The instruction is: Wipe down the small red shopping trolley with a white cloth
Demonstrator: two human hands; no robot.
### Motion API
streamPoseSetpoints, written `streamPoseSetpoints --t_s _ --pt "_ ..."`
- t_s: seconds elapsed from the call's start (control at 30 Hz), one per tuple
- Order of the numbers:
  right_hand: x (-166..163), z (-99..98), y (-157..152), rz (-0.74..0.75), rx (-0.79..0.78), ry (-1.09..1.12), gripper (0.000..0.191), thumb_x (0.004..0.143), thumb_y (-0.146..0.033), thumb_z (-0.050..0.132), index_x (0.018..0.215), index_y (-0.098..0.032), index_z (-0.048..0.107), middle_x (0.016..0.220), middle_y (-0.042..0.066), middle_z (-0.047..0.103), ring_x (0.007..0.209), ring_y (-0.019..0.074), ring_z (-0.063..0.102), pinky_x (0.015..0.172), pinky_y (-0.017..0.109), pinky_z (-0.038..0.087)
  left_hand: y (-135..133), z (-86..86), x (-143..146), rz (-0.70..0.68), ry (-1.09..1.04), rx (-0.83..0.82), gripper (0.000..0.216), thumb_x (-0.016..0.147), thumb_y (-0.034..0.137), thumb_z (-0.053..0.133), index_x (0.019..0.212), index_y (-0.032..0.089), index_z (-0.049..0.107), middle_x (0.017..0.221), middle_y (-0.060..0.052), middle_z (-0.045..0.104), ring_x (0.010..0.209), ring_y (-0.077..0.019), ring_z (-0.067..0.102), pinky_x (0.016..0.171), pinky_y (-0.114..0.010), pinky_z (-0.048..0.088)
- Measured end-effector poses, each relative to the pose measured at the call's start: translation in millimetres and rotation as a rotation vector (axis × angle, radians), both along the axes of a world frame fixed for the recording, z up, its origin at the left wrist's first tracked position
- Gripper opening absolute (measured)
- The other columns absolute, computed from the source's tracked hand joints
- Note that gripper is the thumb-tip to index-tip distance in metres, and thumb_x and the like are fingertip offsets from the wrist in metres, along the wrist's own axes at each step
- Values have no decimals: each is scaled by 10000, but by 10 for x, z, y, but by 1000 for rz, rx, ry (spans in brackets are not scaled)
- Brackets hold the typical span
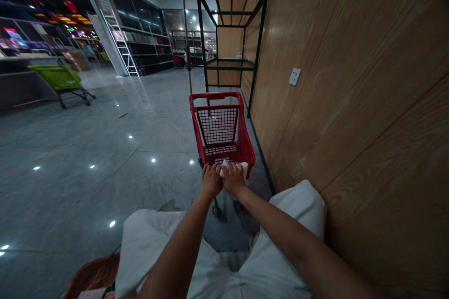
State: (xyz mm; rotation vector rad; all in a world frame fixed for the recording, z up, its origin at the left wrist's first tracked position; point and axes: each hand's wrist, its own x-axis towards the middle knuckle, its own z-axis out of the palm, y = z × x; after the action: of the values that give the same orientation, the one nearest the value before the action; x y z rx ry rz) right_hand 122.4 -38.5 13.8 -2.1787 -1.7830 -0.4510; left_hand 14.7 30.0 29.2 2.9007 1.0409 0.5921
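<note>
A small red shopping cart (pixel 222 126) stands in front of me beside the wooden wall. My left hand (pixel 211 180) is closed on the near rim of the cart. My right hand (pixel 233 179) is closed right beside it, pressing a white cloth (pixel 242 167) against the same rim. The two hands touch each other. The cart's mesh basket looks empty. My knees in white trousers show below my arms.
A wood-panelled wall (pixel 351 79) with a white socket (pixel 294 76) runs along the right. A black metal rack (pixel 231 37) stands behind the cart. A green cart (pixel 59 78) and a ladder (pixel 121 42) stand far left on the glossy grey floor. A brown basket (pixel 93 275) sits at my left knee.
</note>
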Motion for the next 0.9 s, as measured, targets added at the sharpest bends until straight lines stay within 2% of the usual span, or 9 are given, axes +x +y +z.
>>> streamPoseSetpoints --t_s 0.1,0.2,0.33,0.47,0.57,0.67,0.8,0.9 --pt "59 -9 1 77 -14 -36 376 900 -195 430 1262 -204 530 1148 122 595 1014 254 484 973 439 248 80 17 -107 -43 13 1 250 770 230 541 1017 221 574 1025 -64 616 1015 -235 533 1106 -399 267" --pt "369 17 -143 162 -33 -79 402 901 -142 406 1274 -230 527 1114 102 610 974 233 498 932 398 285 156 8 -207 -91 18 19 274 748 180 531 1015 229 572 1013 -60 609 1009 -232 525 1105 -390 272" --pt "661 59 -309 125 -48 -85 381 879 -141 449 1232 -228 562 1100 101 610 1012 241 485 959 400 269 130 -22 -178 -65 -12 -2 303 719 157 536 1014 219 573 1050 -78 604 1036 -246 512 1117 -410 256" --pt "443 22 -207 33 -26 -27 385 871 -204 492 1252 -212 549 1171 119 585 1062 264 466 990 441 230 25 -58 -32 14 -40 -9 255 733 189 544 985 212 574 1070 -81 603 1061 -256 510 1124 -431 238" --pt "155 -36 -45 25 1 -5 395 907 -225 448 1296 -218 518 1191 118 582 1071 262 467 996 446 220 4 -72 14 -2 -43 -7 304 745 239 563 1047 208 569 1069 -84 604 1045 -254 521 1122 -436 234" --pt "82 -57 14 49 6 -31 410 921 -198 415 1323 -222 496 1200 121 583 1062 254 477 994 442 229 44 -55 -34 -30 -29 -3 329 750 244 565 1077 207 562 1069 -82 607 1031 -246 523 1117 -422 241" --pt "424 -11 -142 203 -24 -106 420 929 -195 422 1340 -257 483 1162 107 601 1014 228 504 958 400 283 105 -18 -129 -70 19 9 269 763 197 529 1029 217 562 1053 -58 610 1023 -226 520 1107 -392 261" --pt "709 29 -298 203 -16 -115 411 929 -188 430 1327 -261 503 1121 102 613 1000 224 509 953 390 296 92 -22 -125 -59 18 19 281 748 175 530 1025 210 556 1076 -59 604 1048 -232 510 1117 -386 245"
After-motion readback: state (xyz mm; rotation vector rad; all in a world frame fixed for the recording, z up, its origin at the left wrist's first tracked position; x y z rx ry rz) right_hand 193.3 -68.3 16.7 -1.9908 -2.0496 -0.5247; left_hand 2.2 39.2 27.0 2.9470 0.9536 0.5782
